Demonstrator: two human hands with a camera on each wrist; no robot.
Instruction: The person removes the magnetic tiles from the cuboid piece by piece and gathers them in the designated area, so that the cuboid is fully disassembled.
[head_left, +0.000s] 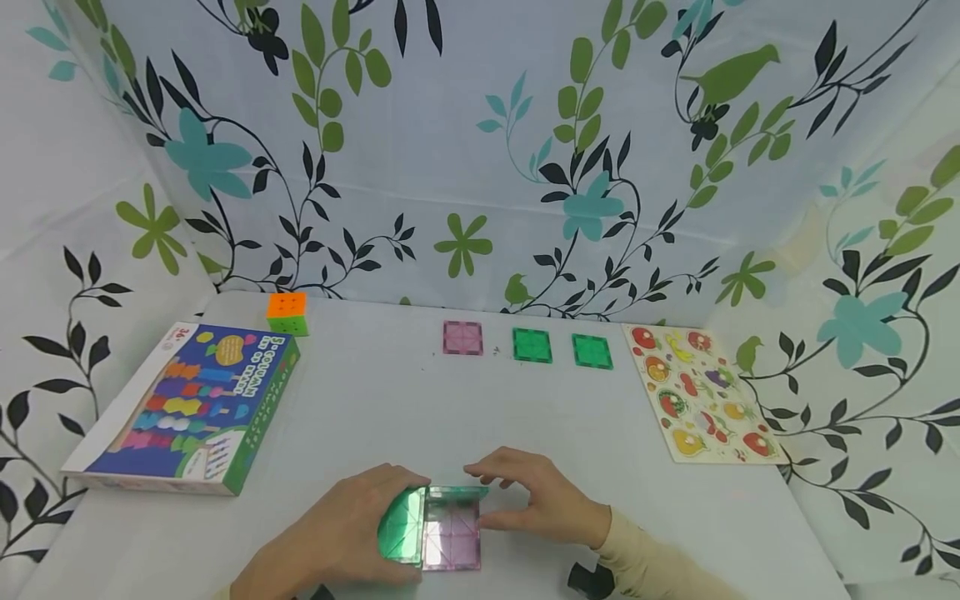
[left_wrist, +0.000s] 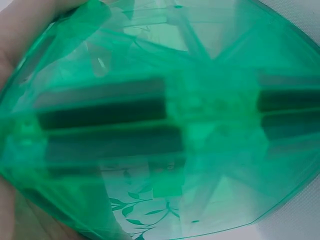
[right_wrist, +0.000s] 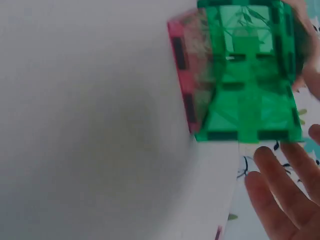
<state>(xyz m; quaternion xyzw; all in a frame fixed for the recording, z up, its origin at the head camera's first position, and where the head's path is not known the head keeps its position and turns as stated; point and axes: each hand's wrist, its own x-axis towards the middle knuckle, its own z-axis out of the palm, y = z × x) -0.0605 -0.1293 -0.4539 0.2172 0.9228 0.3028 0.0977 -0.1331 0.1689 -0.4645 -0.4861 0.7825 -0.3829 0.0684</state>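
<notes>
My left hand (head_left: 348,525) grips a green magnetic tile (head_left: 402,529), its thumb at the near edge and fingers at the far one. This tile stands on edge along the left side of a pink magnetic tile (head_left: 452,542). A second green tile (head_left: 457,492) rises along the pink tile's far side. In the left wrist view, green plastic (left_wrist: 215,115) fills most of the picture. To the right, my right hand (head_left: 543,496) is close to the tiles with its fingers extended and apart. The right wrist view shows its fingers (right_wrist: 280,195) near the green tile's edge, holding nothing.
Farther back lie a pink tile (head_left: 462,338) and two green tiles, one left (head_left: 532,345) and one right (head_left: 592,352). A boxed toy (head_left: 187,408) and an orange-green cube (head_left: 288,314) are at left. A fruit puzzle board (head_left: 701,396) lies right.
</notes>
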